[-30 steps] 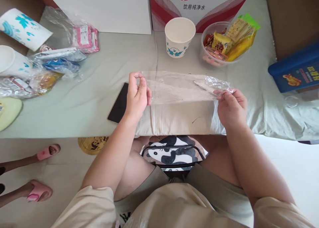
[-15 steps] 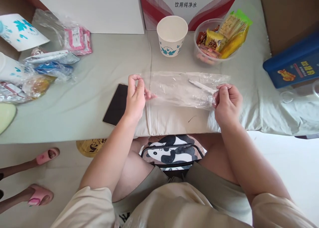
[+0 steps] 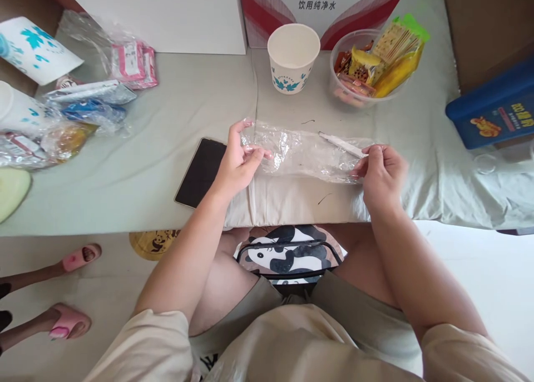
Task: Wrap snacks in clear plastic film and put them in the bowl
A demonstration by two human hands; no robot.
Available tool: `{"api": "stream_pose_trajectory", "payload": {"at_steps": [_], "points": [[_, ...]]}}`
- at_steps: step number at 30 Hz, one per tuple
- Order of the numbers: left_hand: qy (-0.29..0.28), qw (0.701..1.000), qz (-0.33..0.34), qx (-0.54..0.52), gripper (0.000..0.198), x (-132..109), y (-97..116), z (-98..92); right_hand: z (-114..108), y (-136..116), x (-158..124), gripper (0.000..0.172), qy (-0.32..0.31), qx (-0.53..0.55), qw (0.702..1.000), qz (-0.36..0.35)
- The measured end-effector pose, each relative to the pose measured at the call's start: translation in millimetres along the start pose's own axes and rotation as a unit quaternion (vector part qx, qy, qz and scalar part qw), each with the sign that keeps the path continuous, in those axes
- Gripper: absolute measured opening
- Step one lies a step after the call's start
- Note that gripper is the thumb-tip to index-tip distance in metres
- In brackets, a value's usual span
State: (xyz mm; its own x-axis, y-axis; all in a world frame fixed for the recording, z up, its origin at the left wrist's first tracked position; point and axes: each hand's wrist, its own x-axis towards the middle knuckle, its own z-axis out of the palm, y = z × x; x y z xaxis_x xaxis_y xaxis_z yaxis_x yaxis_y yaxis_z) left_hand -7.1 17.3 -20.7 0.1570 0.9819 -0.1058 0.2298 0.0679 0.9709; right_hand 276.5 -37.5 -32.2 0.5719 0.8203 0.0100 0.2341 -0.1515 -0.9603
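Observation:
A clear plastic bag [image 3: 298, 154] stretches crumpled between my two hands, above the cloth-covered table. My left hand [image 3: 242, 162] has its thumb and fingers closed on the bag's left end, the index finger raised along its upper edge. My right hand [image 3: 384, 173] pinches the other end. A slim white strip with a dark, pointed tip [image 3: 342, 145] reaches from my right fingertips toward the middle of the bag; its exact kind is unclear. Beside my left wrist lies a dark-screened phone [image 3: 200, 173], partly covered by the hand.
Behind the bag stand a paper cup [image 3: 293, 59] and a clear tub of packaged snacks [image 3: 367, 73]. At left are more cups and wrapped packets [image 3: 94, 112]. A blue container [image 3: 492, 104] leans in from the right. Another person's pink slippers [image 3: 70, 321] show on the floor.
My left hand has shifted right, turned and spread its fingers further along the bag. The bag has become shorter and more bunched. The right hand keeps its pinch.

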Motion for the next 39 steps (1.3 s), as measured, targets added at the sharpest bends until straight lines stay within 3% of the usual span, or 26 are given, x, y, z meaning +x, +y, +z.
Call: {"api": "stream_pose_trajectory", "payload": {"at_steps": [11, 17, 25, 29, 39], "points": [[0.014, 0.998, 0.017, 0.050, 0.047, 6, -5, 0.2, -1, -1, -4, 0.036, -0.076, -0.085, 0.993, 0.033], [0.014, 0.998, 0.002, 0.062, 0.049, 8, -8, -0.5, -2, 9, -1, 0.040, -0.125, -0.095, 0.987, -0.033], [0.013, 0.995, -0.017, 0.094, 0.051, 10, -12, -1.4, -4, 5, -1, 0.036, -0.084, -0.136, 0.978, -0.132], [0.021, 0.993, -0.022, 0.111, 0.050, 10, -12, -1.1, -5, 1, -1, 0.029, -0.052, -0.189, 0.977, -0.078], [0.052, 0.967, 0.014, 0.248, 0.053, 8, -8, -2.6, -8, -3, -2, 0.023, -0.097, -0.329, 0.938, -0.041]]}}
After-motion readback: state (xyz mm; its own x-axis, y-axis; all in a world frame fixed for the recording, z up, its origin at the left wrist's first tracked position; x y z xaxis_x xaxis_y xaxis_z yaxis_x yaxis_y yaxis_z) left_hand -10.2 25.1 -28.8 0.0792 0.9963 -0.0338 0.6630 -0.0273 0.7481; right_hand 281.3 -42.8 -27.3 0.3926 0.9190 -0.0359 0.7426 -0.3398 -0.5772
